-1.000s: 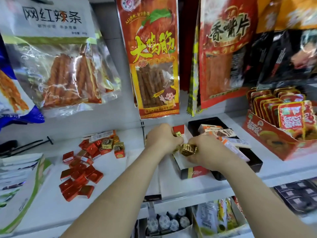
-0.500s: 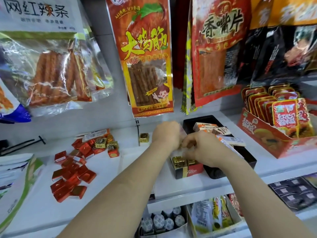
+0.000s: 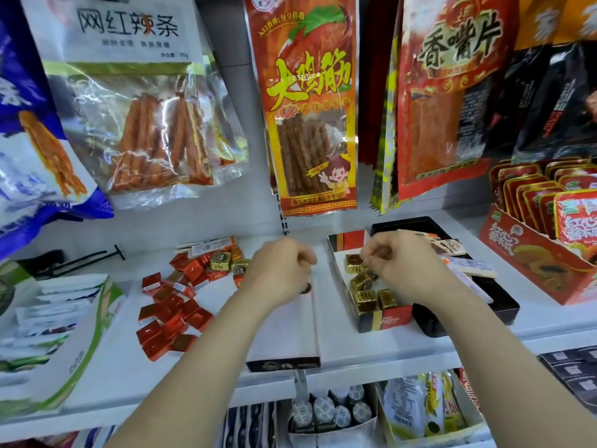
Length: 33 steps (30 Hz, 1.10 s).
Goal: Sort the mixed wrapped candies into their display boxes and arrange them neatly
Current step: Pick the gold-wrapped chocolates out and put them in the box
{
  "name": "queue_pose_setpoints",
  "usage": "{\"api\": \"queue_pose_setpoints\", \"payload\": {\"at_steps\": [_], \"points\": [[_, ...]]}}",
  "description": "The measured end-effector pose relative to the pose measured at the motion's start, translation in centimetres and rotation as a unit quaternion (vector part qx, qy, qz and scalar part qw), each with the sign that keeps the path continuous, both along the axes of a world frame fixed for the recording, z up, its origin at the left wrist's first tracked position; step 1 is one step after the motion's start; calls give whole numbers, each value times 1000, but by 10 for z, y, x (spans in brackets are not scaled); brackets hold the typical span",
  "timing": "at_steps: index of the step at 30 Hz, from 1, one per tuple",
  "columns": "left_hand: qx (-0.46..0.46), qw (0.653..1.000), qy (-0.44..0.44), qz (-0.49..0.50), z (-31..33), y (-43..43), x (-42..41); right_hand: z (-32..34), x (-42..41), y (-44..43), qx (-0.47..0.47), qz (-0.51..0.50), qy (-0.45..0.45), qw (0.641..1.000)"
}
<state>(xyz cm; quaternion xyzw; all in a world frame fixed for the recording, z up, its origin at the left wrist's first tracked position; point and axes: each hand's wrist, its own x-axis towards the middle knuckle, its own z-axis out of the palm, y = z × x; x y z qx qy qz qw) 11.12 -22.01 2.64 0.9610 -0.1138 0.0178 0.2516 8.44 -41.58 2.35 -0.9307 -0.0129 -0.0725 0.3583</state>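
Note:
A small red-and-black display box (image 3: pixel 389 319) sits on the white shelf and holds several gold-wrapped candies (image 3: pixel 365 295). My right hand (image 3: pixel 399 265) hovers over the back of this box, fingers pinched on a gold candy (image 3: pixel 353 264) there. My left hand (image 3: pixel 280 270) is a closed fist above a flat white box (image 3: pixel 284 334) to the left; a small dark thing peeks out under it. Further left lies a loose pile of red-wrapped candies (image 3: pixel 171 313), with a few gold ones (image 3: pixel 221 261) at its far end.
A black tray (image 3: pixel 504 307) with white wrapped bars (image 3: pixel 475 270) stands right of the display box, then a red carton of packets (image 3: pixel 533 270). Snack bags (image 3: pixel 310 101) hang just above the shelf. A green-white bag (image 3: pixel 48 334) lies at the left.
My left hand has moved left, away from the display box, to above the white box. The gold candy that my right hand held a second ago is down in the display box.

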Motion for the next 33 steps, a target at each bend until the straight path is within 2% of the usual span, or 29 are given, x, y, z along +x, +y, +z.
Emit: {"api": "queue_pose_setpoints", "payload": {"at_steps": [4,7,10,14,21,28,33], "points": [[-27,997,27,63,-6,57,-1,4,-1,37,18,49,6,999],[-17,993,20,115,-12,94,-2,-2,-2,67,-10,118,43,992],[51,986,74,138,-18,129,-5,-10,-2,95,-46,182,67,980],[147,965,191,104,-22,156,-16,-16,4,127,-87,226,50,969],[204,956,207,51,-21,175,-37,-32,28,170,-172,183,34,967],[157,973,150,78,-27,193,-39,-43,40,202,-265,84,-17,960],[133,976,143,100,-29,200,-36,-51,42,213,-282,95,-19,955]]}}
